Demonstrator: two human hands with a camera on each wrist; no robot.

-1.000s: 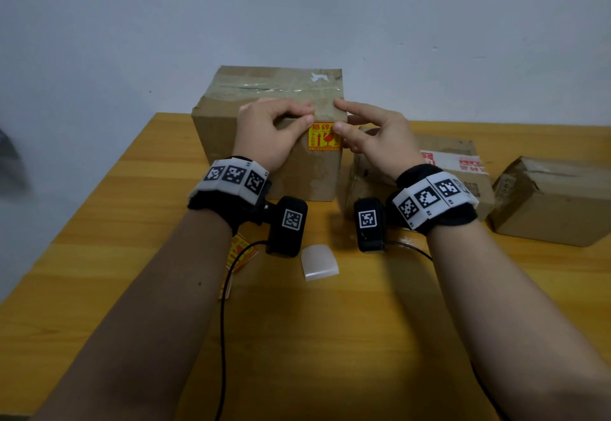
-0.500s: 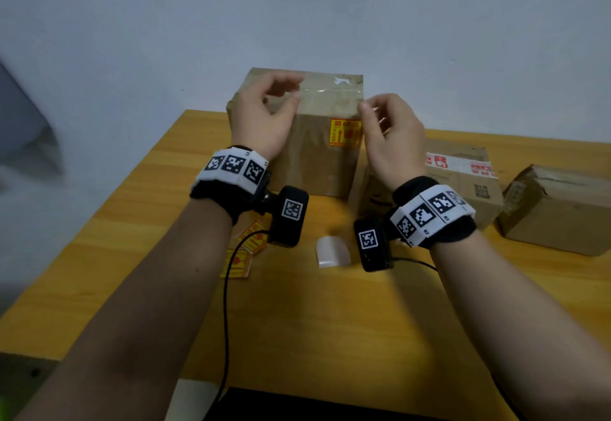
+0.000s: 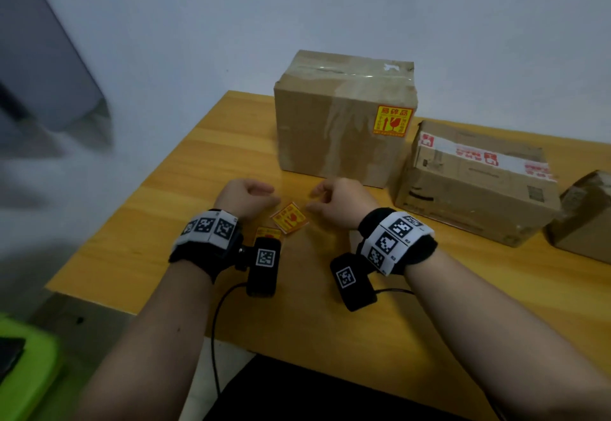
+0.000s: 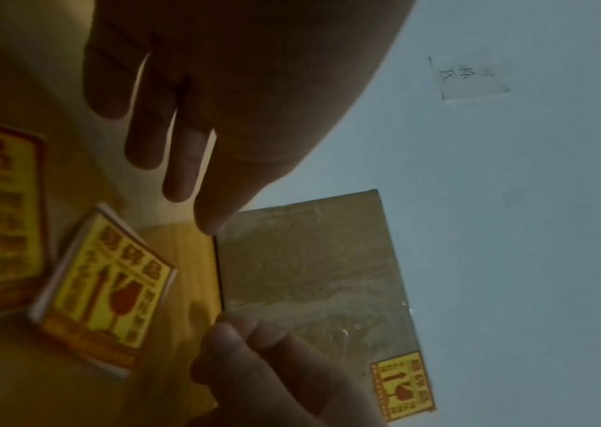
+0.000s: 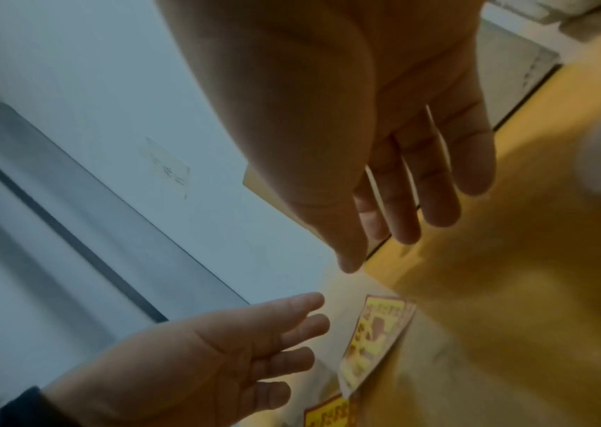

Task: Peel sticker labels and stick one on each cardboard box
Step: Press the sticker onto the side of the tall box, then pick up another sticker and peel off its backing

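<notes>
Cardboard box (image 3: 337, 129) released, hands lowered beside sticker (image 3: 290, 218)

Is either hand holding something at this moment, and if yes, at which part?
Nothing is held. The left hand and right hand hover open on either side of a yellow-and-red square sticker label lying on the wooden table.

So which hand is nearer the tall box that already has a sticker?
Right. The right hand hovers just in front of the tall box's near face; the left hand sits further to the box's left-front, over the table.
</notes>
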